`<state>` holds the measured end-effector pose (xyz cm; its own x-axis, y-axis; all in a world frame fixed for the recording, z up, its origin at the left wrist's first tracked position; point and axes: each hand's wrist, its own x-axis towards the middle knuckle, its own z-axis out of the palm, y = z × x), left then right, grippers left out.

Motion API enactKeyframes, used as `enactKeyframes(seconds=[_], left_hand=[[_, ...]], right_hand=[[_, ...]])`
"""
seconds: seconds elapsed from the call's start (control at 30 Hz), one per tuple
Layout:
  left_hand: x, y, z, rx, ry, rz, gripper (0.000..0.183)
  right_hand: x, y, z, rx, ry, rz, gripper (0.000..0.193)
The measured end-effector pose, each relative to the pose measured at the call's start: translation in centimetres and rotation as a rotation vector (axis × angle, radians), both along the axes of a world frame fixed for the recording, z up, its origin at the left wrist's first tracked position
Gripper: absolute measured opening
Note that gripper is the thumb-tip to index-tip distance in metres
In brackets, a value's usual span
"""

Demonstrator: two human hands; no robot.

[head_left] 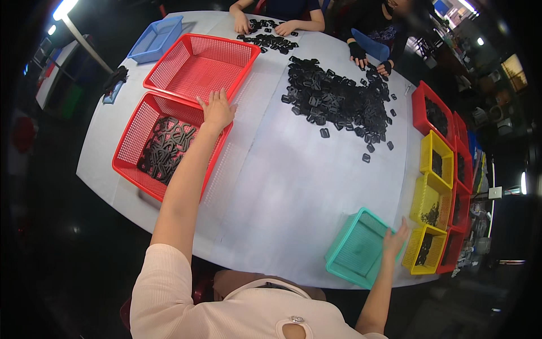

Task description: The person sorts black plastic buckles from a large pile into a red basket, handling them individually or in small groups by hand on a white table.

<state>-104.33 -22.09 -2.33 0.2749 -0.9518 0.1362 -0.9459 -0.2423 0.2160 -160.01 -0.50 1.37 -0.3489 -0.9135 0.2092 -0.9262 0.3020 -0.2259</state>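
My left arm reaches far forward, and my left hand [217, 109] is at the adjoining rims of two red baskets, fingers spread and touching there. The farther red basket [206, 63] has nothing in it. In the nearer red basket [125, 148] lies a heap of dark looped plastic pieces [168, 144], partly covered by my forearm. On the right, my right hand [394, 242] is at the right side of a green basket [345, 243], its fingers stretched apart near the rim. That green basket holds nothing.
A large pile of black buckles [333, 96] covers the table's far middle. Two people sit across, one with bare hands [243, 24], one in black fingerless gloves [358, 53]. Yellow baskets [424, 195] and red bins [419, 116] line the right edge; a blue basket [148, 55] stands far left.
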Motion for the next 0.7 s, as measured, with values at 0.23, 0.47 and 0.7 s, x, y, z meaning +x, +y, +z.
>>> enactKeyframes(seconds=[0.23, 0.47, 0.7], left_hand=[[1.6, -3.2, 0.0, -0.024, 0.116, -0.015, 0.026], [-9.0, 3.9, 2.3, 0.035, 0.195, -0.379, 0.044], [-7.8, 17.3, 2.3, 0.014, 0.159, 0.001, 0.082]], right_hand=[[20.8, -16.1, -0.2, 0.206, -0.859, 0.479, 0.055], [36.6, -27.2, 0.0, 0.502, -1.418, 0.195, 0.069], [28.5, -29.2, -7.7, 0.140, -1.209, 0.383, 0.055]])
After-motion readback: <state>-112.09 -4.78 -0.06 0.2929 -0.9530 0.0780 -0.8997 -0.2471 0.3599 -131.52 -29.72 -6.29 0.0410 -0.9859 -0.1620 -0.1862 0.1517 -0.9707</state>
